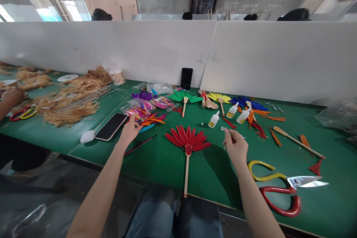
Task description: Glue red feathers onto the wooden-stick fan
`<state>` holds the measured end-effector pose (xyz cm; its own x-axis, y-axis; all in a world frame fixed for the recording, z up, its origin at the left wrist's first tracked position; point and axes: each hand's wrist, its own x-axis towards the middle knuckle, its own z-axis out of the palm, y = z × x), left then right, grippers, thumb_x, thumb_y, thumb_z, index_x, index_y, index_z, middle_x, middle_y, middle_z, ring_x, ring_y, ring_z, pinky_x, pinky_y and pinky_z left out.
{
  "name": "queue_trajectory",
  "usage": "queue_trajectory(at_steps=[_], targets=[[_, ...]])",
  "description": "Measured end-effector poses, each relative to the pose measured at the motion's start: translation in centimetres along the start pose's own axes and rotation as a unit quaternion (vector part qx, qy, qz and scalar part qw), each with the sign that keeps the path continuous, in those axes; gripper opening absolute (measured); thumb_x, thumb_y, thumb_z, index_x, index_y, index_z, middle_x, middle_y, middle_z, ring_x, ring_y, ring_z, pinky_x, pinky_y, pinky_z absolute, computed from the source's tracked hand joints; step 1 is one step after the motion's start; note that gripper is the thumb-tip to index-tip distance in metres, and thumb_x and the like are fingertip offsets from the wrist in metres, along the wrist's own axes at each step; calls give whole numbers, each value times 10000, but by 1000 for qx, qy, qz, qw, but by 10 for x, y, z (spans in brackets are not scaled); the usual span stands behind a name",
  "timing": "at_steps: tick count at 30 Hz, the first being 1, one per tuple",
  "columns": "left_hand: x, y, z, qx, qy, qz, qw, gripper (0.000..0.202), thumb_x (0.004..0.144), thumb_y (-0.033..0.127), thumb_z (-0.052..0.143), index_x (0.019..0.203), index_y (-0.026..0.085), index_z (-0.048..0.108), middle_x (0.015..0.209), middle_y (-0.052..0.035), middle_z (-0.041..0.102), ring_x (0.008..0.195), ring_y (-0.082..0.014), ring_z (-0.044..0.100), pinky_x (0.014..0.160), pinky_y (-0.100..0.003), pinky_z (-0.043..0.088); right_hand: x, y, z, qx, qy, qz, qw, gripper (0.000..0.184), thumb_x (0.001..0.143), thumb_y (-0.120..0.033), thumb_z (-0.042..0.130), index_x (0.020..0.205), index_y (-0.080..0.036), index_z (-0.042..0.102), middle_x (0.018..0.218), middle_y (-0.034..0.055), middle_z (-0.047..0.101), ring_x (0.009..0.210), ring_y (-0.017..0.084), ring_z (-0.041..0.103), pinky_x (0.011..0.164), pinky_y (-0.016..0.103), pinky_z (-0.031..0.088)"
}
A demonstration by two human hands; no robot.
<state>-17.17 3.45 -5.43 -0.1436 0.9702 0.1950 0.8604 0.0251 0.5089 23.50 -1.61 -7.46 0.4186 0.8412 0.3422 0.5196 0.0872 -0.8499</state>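
Observation:
My left hand point(131, 130) is at the pile of coloured feathers point(152, 120), its thumb and forefinger apart at the pile's near edge. Pinched together, the fingers of my right hand point(236, 147) are above the table beside a small clear piece point(223, 129); what they hold is too small to name. Between my hands lies a feather fan point(189, 141) with red feathers spread out and a pale wooden handle pointing at me. White glue bottles point(214, 119) with yellow labels stand just beyond my right hand.
Big scissors point(290, 184) with yellow and red handles lie at the right. Green point(185, 97), yellow point(220, 98) and blue fans point(247, 102) lie along the back. A phone point(111, 126) is at the left; another point(186, 78) leans on the white partition point(111, 48). A co-worker's hand point(12, 96) is far left.

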Motion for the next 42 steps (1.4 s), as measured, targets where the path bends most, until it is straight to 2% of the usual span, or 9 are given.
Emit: queue_trajectory(at_steps=[9,15,17,22,26,29,33,37,42], targets=[[-6,14,-39,36,122,6,992,377,785,327,580,1149,226,563,769,-19,695,728,-230,621,667,-280,423,0,-5,0,5,3,-2,1000,480,807,-622,477,853,-167,623,447,-13,538,374,152,488,426,276,396],[-19,42,-72,10,202,55,978,398,806,367,567,1185,245,563,771,-4,662,560,-163,493,623,-259,405,-2,-8,2,31,-9,-7,999,428,806,-581,500,848,-173,620,439,-21,529,360,143,473,403,270,387],[-21,55,-82,-30,168,67,983,453,793,380,579,1229,267,540,780,3,653,522,-143,443,583,-248,392,-4,-16,2,63,-17,-10,998,406,807,-563,516,859,-174,621,433,-34,510,352,138,465,391,265,380],[-16,101,-91,-141,-127,162,968,574,713,390,649,1263,264,543,733,0,647,581,-156,524,546,-236,396,-15,-69,0,135,-138,-52,980,346,806,-491,585,982,-199,643,521,-43,542,424,121,502,448,242,411],[-8,156,-75,-139,-312,193,920,519,636,294,713,1148,244,646,687,-1,656,552,-152,565,512,-227,394,-25,-115,10,107,-367,-83,920,359,734,-504,674,931,-205,688,573,-32,602,478,110,534,461,213,401],[-5,191,-54,-137,-393,294,860,514,709,279,657,1220,298,603,717,16,668,537,-134,561,498,-217,390,-28,-122,17,152,-431,-58,888,333,788,-501,608,719,-178,654,504,-34,573,413,91,490,393,195,351],[-13,199,-19,-200,-282,364,865,542,840,330,567,1364,284,435,983,-27,671,786,-157,614,685,-250,470,-32,-98,8,230,-369,43,899,327,793,-479,612,689,-172,578,512,-27,611,341,69,470,346,179,339],[-43,157,18,-222,-144,319,910,402,961,291,386,1360,253,404,1084,-44,650,1037,-174,579,912,-338,448,-48,-58,-11,273,-209,182,921,359,748,-505,658,685,-181,516,504,-15,616,347,82,513,293,163,263],[-98,105,50,-196,-106,295,929,319,971,281,376,1270,267,487,1263,-31,589,1199,-184,507,1018,-375,402,-65,-35,-12,279,-193,228,913,348,764,-483,653,690,-173,513,546,-2,631,404,76,546,330,150,306]])
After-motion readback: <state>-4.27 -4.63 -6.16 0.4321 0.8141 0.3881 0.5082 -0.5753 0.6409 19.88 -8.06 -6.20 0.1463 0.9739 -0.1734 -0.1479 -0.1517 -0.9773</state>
